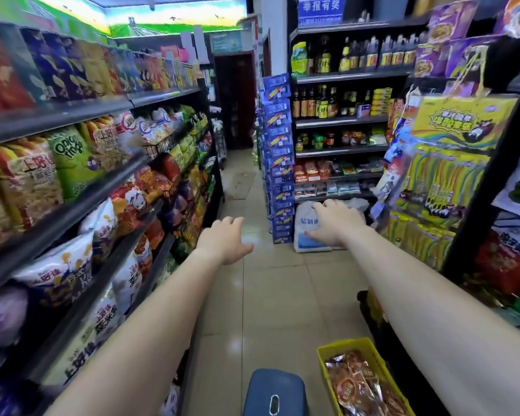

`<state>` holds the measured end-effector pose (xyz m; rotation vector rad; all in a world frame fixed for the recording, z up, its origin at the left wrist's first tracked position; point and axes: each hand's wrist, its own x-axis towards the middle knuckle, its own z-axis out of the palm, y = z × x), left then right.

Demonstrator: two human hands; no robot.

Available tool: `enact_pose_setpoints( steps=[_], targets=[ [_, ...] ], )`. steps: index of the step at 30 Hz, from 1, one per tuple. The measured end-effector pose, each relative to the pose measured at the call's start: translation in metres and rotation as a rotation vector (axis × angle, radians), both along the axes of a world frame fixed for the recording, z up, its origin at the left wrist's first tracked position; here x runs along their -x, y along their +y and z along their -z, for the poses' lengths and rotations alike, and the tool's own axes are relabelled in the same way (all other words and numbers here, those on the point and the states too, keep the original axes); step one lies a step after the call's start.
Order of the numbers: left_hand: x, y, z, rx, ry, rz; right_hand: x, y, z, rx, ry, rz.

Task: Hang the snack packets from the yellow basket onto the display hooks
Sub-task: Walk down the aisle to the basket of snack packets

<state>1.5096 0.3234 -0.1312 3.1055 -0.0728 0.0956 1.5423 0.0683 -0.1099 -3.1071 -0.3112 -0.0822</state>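
The yellow basket (342, 349) sits low at the bottom right of the aisle, filled with several reddish-brown snack packets (357, 382). Both my arms stretch forward over the aisle floor. My left hand (222, 240) hangs palm down with fingers loosely spread and holds nothing. My right hand (332, 223) is also empty, fingers apart, in front of a white sack. Hanging yellow packets on the display rack (439, 181) are at the right, beside my right forearm. The hooks themselves are hard to make out.
Shelves of chip bags (72, 181) line the left side. A blue stool (275, 391) stands at the bottom centre beside the basket. A white sack (308, 235) and a stack of blue cartons (279, 157) stand ahead on the right. Bottle shelves (339, 103) fill the back.
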Motion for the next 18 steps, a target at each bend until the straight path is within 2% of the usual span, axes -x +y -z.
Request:
enact_pose_setpoints(
  steps=[9,18],
  targets=[
    [-0.191,-0.028,-0.006,-0.010,0.031,0.009,-0.193,-0.038,0.002,-0.037,0.070,0.026],
    [-0.338,-0.031,-0.002,-0.016,0.076,0.025,-0.335,-0.044,0.004,-0.039,0.107,0.059]
  ],
)
